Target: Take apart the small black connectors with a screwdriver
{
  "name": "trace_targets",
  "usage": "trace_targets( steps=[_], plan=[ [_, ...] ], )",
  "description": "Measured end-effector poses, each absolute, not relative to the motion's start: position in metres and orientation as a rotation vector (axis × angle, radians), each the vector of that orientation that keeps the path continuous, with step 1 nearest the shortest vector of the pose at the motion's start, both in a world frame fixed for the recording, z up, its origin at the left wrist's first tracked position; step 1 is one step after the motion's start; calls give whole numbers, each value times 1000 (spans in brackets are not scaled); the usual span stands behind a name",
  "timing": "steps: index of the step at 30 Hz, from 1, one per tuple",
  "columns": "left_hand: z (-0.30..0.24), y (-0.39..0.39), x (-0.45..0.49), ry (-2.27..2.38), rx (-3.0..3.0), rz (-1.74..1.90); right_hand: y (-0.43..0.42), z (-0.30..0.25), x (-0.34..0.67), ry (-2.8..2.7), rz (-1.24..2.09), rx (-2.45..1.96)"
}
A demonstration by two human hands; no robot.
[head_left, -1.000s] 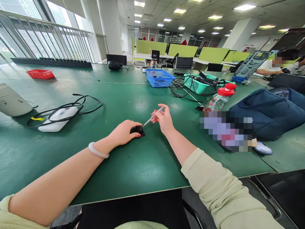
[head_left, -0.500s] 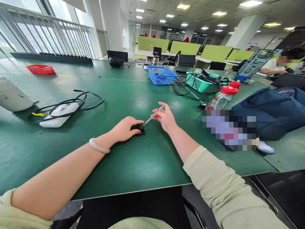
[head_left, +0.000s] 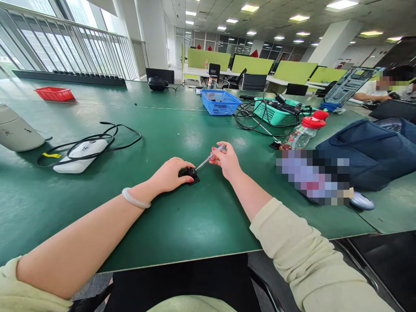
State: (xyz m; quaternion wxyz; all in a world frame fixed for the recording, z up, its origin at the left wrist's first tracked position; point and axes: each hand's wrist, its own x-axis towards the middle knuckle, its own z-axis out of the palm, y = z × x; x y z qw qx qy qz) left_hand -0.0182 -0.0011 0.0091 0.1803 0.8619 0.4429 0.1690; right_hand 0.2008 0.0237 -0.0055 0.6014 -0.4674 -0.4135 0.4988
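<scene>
On the green table point(head_left: 182, 221) my left hand point(head_left: 171, 174) closes around a small black part point(head_left: 194, 178) with a flat base. Fingers cover much of it, so I cannot make out its kind. My right hand point(head_left: 228, 159) grips the clear handle of a slim screwdriver point(head_left: 208, 159). The screwdriver slants down to the left, its thin metal shaft reaching the upper right side of the black part. Whether the tip sits in a screw is too small to see.
Left lie a white device point(head_left: 80, 157) with a black strap and a pale container point(head_left: 16, 130). Farther back are a red tray point(head_left: 54, 93), blue basket point(head_left: 221, 104) and green basket point(head_left: 276, 116) with cables. A bottle point(head_left: 305, 132), dark blue bag point(head_left: 373, 151) and mouse point(head_left: 362, 201) stand right.
My right hand and the screwdriver have shifted very slightly down and right, and the fingers have turned a little on the handle. The black part has tilted slightly under my left hand.
</scene>
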Motion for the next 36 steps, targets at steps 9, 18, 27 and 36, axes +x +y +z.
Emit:
trace_targets(
  steps=[9, 18, 27, 36],
  plan=[
    [6, 2, -20, 1156, 2439, 537, 23, -4, 201, -947, 1152, -1079],
    [9, -1, -15, 1211, 2412, 472, 24, -5, 200, -942, 1185, -1062],
    [9, 0, -14, 1399, 2360, 542, 20, -5, 199, -916, 1371, -936],
    [9, 0, -14, 1410, 2326, 541, 23, -7, 199, -799, 1397, -1011]
  ],
)
